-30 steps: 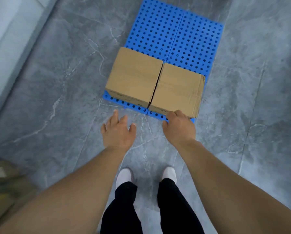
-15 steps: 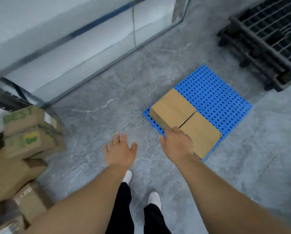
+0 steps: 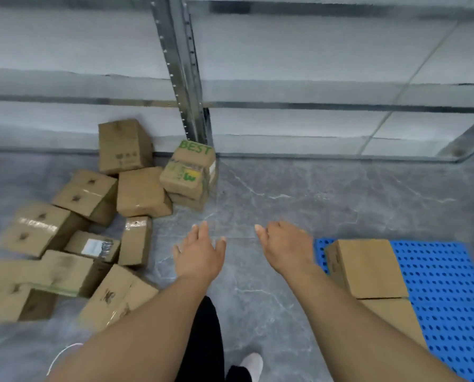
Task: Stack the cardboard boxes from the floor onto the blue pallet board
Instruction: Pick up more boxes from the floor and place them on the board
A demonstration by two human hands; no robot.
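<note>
A heap of several brown cardboard boxes (image 3: 79, 238) lies on the grey floor at the left, one of them printed with a green BEST (image 3: 190, 173). The blue pallet board (image 3: 445, 293) is at the right edge and carries two boxes side by side, one box (image 3: 365, 267) further from me and one box (image 3: 395, 318) partly hidden by my right forearm. My left hand (image 3: 200, 256) hovers over the floor with fingers spread, holding nothing. My right hand (image 3: 285, 246) hangs beside it with loosely curled fingers, also holding nothing, just left of the pallet.
A metal shelving upright (image 3: 186, 86) stands behind the heap, against a pale wall with horizontal rails. Grey marbled floor (image 3: 299, 199) lies between the heap and the pallet. My legs and a white shoe (image 3: 251, 365) are at the bottom.
My view has swung left from the pallet to the box heap. Both hands have come off the pallet boxes and now hang over bare floor.
</note>
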